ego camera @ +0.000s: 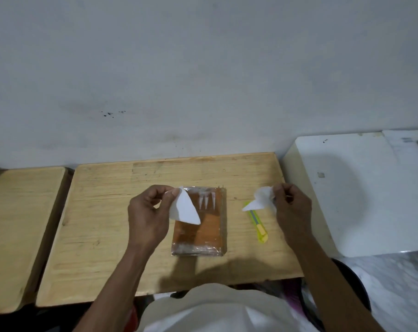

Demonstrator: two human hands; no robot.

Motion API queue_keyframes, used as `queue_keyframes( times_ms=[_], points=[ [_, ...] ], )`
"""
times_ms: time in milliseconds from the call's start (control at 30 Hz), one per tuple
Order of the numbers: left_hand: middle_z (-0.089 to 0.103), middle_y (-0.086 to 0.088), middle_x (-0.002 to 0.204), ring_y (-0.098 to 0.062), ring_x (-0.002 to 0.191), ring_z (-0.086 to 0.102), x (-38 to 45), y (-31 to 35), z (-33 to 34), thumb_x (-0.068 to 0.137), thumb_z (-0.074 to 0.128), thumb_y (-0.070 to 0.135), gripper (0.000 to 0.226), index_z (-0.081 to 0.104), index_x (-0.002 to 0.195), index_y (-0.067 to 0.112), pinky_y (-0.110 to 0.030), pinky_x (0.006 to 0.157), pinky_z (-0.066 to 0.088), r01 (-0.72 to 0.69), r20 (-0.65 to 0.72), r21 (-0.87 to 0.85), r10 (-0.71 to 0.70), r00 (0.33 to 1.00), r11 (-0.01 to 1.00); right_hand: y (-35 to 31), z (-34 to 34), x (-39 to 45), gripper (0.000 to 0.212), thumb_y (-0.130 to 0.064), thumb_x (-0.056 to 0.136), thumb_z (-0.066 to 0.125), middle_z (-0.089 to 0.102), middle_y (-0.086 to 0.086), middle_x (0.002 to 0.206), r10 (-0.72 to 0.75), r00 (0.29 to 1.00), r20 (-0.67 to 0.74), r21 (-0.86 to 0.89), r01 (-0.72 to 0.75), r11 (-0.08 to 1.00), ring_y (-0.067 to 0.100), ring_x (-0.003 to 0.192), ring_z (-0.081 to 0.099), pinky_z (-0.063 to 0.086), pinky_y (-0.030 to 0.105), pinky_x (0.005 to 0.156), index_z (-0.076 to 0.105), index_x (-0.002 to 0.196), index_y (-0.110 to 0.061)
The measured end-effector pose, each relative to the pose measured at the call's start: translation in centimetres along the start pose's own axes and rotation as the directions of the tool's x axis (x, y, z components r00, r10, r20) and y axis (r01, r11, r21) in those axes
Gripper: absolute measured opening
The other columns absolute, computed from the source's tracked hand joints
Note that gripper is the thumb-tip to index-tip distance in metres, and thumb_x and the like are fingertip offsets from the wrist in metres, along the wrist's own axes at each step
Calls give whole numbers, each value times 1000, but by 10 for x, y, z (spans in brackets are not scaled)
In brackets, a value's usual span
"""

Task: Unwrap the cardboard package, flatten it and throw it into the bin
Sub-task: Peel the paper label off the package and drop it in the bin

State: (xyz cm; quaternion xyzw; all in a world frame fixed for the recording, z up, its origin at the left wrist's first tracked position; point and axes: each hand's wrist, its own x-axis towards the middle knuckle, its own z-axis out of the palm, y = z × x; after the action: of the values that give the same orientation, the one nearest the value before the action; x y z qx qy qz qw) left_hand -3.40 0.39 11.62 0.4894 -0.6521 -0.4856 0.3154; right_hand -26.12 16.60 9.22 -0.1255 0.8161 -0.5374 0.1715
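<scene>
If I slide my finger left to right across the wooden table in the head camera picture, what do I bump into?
Left hand → white paper piece → cardboard package → yellow box cutter → right hand pinching crumpled paper.

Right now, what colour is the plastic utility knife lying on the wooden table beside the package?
Yellow with a green stripe; the plastic utility knife shows best in the head view.
</scene>
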Motion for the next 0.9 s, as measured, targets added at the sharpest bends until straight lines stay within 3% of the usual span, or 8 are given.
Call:
queue_keyframes(
  times_ms=[167, 233, 333, 467, 567, 733, 833, 900],
  points=[
    [73, 11, 79, -6, 76, 65, 3, -13, 18, 91, 72, 27, 9, 76, 85, 23, -35, 60, 52, -31, 117, 82, 22, 993, 996, 8, 10, -29, 11, -21, 94, 63, 67, -3, 76, -88, 994, -65, -142, 78, 987, 11, 71, 62, 44, 20, 62, 65, 83, -20],
    [71, 9, 71, -5, 68, 63, 3, -17, 22, 91, 73, 31, 9, 75, 83, 27, -29, 57, 46, -92, 178, 136, 67, 982, 986, 14, 6, -43, 9, -22, 93, 64, 68, -4, 75, -76, 992, -104, -175, 57, 983, 12, 72, 64, 47, 22, 64, 65, 84, -22],
    [57, 6, 54, -7, 55, 54, 2, -21, 33, 90, 73, 32, 23, 69, 70, 22, -13, 52, 35, -196, 285, 222, 129, 950, 955, 25, -10, -66, 8, -23, 93, 64, 68, -4, 75, -18, 981, -195, -203, -22, 979, 10, 71, 64, 43, 11, 64, 65, 86, -20],
    [65, 4, 66, -14, 65, 63, -8, -28, 67, 92, 70, 27, 22, 67, 71, 22, -13, 60, 39, -272, 479, 220, 139, 867, 937, 47, -46, -94, 10, -28, 93, 64, 68, 3, 86, 57, 930, -363, -206, -139, 969, 16, 79, 64, 49, 25, 72, 66, 88, -20],
    [70, -1, 72, -19, 69, 64, -31, -21, 98, 92, 69, 26, 23, 71, 74, 12, -32, 64, 46, -319, 594, 170, 161, 788, 932, 59, -83, -111, 14, -28, 95, 63, 65, 0, 87, 132, 865, -484, -165, -239, 957, 5, 75, 60, 41, 5, 64, 69, 90, -17],
    [64, -3, 66, -26, 66, 60, -81, 6, 159, 94, 70, 26, 32, 66, 68, 7, -40, 63, 49, -445, 698, 116, 246, 672, 888, 84, -153, -130, 22, -25, 92, 66, 62, -11, 66, 243, 698, -673, 10, -320, 947, 0, 62, 59, 43, 16, 65, 64, 74, -13],
    [67, -9, 72, -30, 73, 62, -122, 19, 208, 95, 65, 28, 32, 68, 72, 7, -41, 66, 50, -519, 739, 78, 300, 603, 851, 110, -200, -138, 19, -22, 92, 67, 63, -10, 67, 298, 621, -725, 111, -322, 940, -12, 59, 59, 41, 10, 64, 66, 77, -11],
    [68, -10, 75, -31, 74, 63, -156, 29, 243, 92, 59, 28, 30, 71, 74, 8, -38, 66, 48, -583, 758, 53, 347, 552, 811, 133, -231, -143, 18, -22, 93, 66, 67, -1, 72, 333, 582, -742, 157, -333, 930, -8, 59, 61, 42, 4, 60, 68, 80, -9]
  ],
)
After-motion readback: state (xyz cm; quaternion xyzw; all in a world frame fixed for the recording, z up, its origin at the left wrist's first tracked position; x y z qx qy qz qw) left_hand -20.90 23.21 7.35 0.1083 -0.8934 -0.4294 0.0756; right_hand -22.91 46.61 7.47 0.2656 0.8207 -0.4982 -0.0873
